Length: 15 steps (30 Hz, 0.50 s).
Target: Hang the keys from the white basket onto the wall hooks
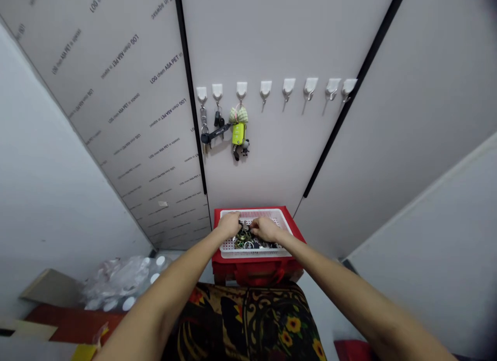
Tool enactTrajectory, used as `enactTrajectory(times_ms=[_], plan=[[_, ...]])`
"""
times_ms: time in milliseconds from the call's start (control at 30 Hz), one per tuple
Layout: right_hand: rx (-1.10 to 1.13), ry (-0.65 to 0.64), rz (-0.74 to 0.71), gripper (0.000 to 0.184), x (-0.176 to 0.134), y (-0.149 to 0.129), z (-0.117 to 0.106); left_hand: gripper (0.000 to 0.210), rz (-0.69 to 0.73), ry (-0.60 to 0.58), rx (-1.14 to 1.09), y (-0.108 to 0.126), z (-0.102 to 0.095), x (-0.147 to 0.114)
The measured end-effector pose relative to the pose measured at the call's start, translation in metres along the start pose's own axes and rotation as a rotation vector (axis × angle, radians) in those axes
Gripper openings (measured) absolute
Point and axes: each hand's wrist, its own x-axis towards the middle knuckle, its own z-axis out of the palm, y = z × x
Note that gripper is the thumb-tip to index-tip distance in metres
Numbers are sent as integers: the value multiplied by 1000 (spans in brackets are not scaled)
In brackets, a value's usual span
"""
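Keyrings [245,240] lie between left hand [230,224] and right hand [265,229], either grip's closure unclear; crowding could tangle them.

Dark and brassy keys and rings [244,239] lie jumbled in a white perforated basket [256,254].

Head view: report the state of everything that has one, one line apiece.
White basket, upright, open-topped, on red bag
Small metal items, jumbled inside basket
White hooks, leftmost three loaded
Yellow-green key fob, hanging
Left hand, at basket, grip unclear
Right hand, over items, grip unclear
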Motion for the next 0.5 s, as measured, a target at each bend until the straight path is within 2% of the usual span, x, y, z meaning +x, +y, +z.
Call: enactTrajectory(times_ms=[100,233,367,433,500], plan=[[29,11,-1,20,-1,0,-1,29,-4,-20,-29,2,3,3],[80,41,-3,19,-1,0,-4,27,-49,19,-141,1,1,4],[309,208,-29,26,4,-1,-18,27,-73,46,-572,-1,-16,6],[471,296,-76,31,8,-3,-29,28,-22,16,-832,1,-30,6],[609,326,-139,31,10,-7,-41,27,19,-36,-1031,3,-44,6]])
